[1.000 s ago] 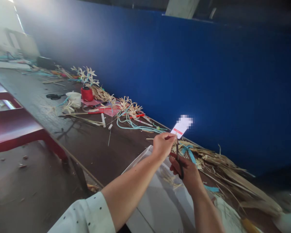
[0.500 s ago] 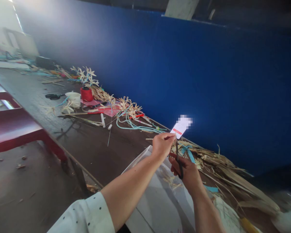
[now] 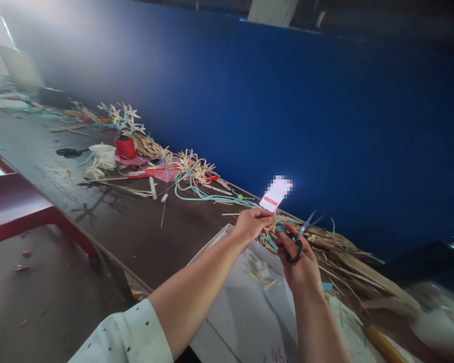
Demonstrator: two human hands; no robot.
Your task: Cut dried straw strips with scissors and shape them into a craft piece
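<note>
Turning away from the left hand (image 3: 252, 224), the scissors (image 3: 305, 227) now point outward, right of the white tray (image 3: 234, 302); cutting seems paused. The right hand (image 3: 301, 266) grips their handles; the left's grip, over the tray's far corner, is pinched closed, on what I cannot tell. Straw scraps (image 3: 264, 275) lie in the tray; a white cup (image 3: 105, 157), contents unclear, stands beyond and left of it.

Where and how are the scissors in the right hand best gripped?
Probably by the black handle, from the near side, where the right hand has them: the scissors' metal blades stand parted and point forward and to the right, leaving the handle as the safer end.
</note>
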